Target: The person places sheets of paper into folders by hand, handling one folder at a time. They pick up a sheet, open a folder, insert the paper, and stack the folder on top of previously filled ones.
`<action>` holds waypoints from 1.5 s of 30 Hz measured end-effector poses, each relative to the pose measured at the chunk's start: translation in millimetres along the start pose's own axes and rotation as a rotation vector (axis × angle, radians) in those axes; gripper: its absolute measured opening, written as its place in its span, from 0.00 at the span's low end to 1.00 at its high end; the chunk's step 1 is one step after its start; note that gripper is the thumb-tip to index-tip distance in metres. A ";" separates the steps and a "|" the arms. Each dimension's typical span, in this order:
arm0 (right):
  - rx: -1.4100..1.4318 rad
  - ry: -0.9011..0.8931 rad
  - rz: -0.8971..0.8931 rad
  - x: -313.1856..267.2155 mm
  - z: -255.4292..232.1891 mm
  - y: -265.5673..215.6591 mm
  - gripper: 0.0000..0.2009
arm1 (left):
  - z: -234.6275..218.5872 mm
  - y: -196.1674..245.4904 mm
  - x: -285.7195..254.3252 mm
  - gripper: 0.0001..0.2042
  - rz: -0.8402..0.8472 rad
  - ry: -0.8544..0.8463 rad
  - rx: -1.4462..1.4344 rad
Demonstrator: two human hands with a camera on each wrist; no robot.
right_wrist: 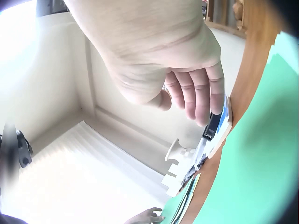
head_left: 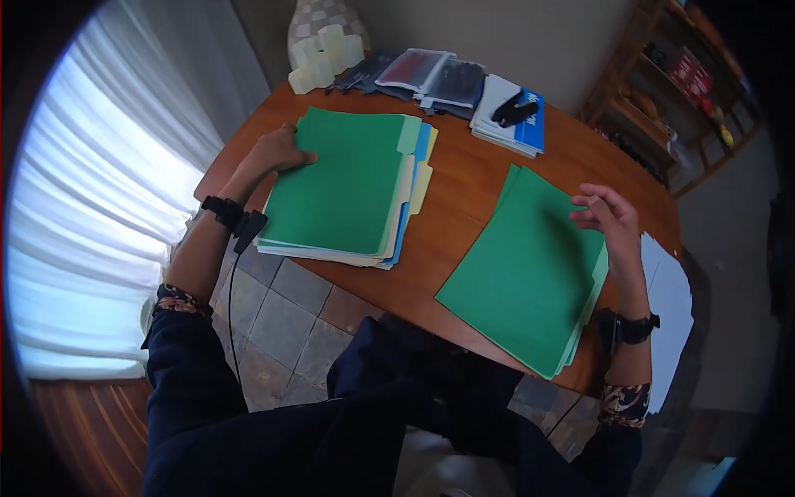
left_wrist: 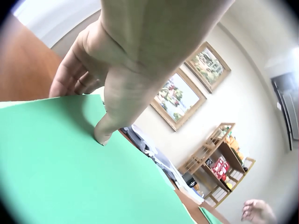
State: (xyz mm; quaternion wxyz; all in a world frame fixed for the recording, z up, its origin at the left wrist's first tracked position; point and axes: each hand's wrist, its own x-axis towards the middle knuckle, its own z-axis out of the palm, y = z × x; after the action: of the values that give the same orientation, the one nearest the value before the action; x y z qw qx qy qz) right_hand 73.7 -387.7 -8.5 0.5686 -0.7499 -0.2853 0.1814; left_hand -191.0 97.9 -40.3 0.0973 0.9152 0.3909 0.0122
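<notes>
A stack of file folders [head_left: 339, 178], green on top with cream, blue and yellow ones below, lies on the left of the table. My left hand [head_left: 277, 151] grips its left edge. In the left wrist view the thumb [left_wrist: 103, 133] lies on the green cover, while the other fingers [left_wrist: 70, 77] reach down past the edge. On the right lies a second pile of green folders [head_left: 522, 273], slightly fanned. Above its right side hovers my right hand [head_left: 611, 217], fingers loosely bent and holding nothing. The right wrist view shows those fingers [right_wrist: 201, 93] apart from the folders.
Zip pouches [head_left: 431, 76] lie along the back of the wooden table [head_left: 451, 190]. A black stapler [head_left: 515, 109] sits on white and blue booklets [head_left: 497, 137]. Cream tab pieces [head_left: 327, 58] stand before a checkered vase [head_left: 310, 21]. White paper [head_left: 667, 306] lies at the right edge.
</notes>
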 end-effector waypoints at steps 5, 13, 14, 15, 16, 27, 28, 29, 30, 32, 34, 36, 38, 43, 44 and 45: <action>-0.265 0.034 -0.195 12.2 -55.4 51.5 0.15 | -3.6 58.1 -4.7 0.34 0.136 0.128 0.400; -0.939 0.157 0.156 9.9 -179.6 179.8 0.32 | 94.2 284.8 -54.1 0.33 1.069 -0.093 0.025; -0.995 0.120 0.238 2.5 -183.7 179.3 0.37 | 101.5 303.5 -51.3 0.33 1.084 -0.099 0.011; -1.049 0.078 0.324 -3.7 -190.1 182.8 0.42 | 108.2 320.3 -48.4 0.36 1.096 -0.149 0.015; -1.060 0.044 0.350 -7.0 -197.1 190.1 0.48 | 114.3 333.7 -42.1 0.39 1.106 -0.195 0.022; -1.063 0.011 0.657 -41.5 -189.7 201.9 0.60 | 157.0 362.5 21.6 0.50 1.103 -0.260 0.015; -1.076 -0.002 0.642 -41.3 -191.3 206.7 0.59 | 161.2 362.5 22.7 0.50 1.104 -0.228 -0.013; -1.081 0.012 0.646 -41.9 -188.4 205.7 0.59 | 161.9 361.5 21.9 0.50 1.116 -0.221 -0.017; -1.081 0.031 0.634 -43.2 -183.4 204.6 0.58 | 161.1 359.7 20.5 0.50 1.117 -0.198 -0.017; -1.078 0.035 0.624 -43.5 -177.5 204.2 0.57 | 167.6 356.3 23.4 0.49 1.133 -0.157 -0.038; -1.103 0.045 0.623 -42.6 -165.8 204.8 0.57 | 166.4 353.5 20.2 0.50 1.135 -0.156 -0.062; -1.155 0.026 0.594 -38.7 -152.5 199.7 0.56 | 174.4 353.3 19.2 0.51 1.123 -0.160 -0.087; -1.196 0.017 0.592 -37.2 -134.7 185.7 0.53 | 182.3 350.1 23.5 0.51 1.104 -0.113 -0.055; -1.124 -0.052 0.711 -24.0 -133.3 157.8 0.48 | 184.7 348.6 28.2 0.51 1.109 -0.162 -0.108; -1.173 0.024 0.557 -18.5 -144.5 163.7 0.46 | 185.5 348.7 29.5 0.51 1.114 -0.159 -0.108; -1.217 0.092 0.400 -10.6 -158.3 171.7 0.44 | 185.6 350.1 30.4 0.51 1.116 -0.165 -0.114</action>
State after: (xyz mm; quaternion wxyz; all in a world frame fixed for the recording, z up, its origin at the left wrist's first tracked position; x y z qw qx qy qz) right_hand 198.0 -545.8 -127.7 0.0077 -0.9842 -0.1671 0.0574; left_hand 98.1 -148.1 -158.3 0.1554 0.9744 -0.1623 0.0112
